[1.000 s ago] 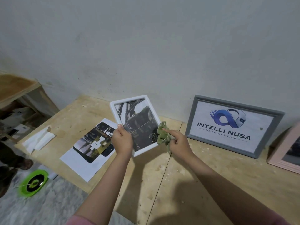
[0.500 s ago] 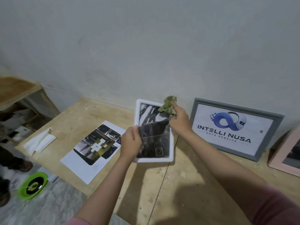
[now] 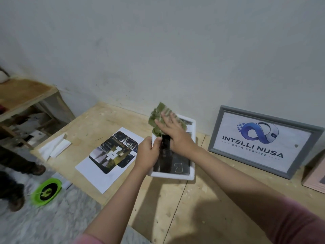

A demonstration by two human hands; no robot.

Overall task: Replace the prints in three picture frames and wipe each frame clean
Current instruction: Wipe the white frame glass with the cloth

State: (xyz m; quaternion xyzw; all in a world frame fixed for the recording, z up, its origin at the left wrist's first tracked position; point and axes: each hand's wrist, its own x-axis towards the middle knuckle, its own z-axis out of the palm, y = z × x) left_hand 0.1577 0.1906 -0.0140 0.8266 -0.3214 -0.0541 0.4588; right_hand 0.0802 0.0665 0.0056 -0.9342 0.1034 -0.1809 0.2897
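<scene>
The left hand (image 3: 146,152) still clamps its grip on the left edge of the white plastic picture frame (image 3: 173,175), held near the worktop's (image 3: 175,208) back edge. The right hand (image 3: 175,136), a moment ago pinching the crumpled green cloth (image 3: 158,118) at the frame's top, now presses it flat-palmed across the glass, so wiping looks underway.

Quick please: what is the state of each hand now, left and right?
Left hand: closed on the left edge of the white frame.
Right hand: fingers spread flat, pressing the green cloth onto the frame front.
</scene>
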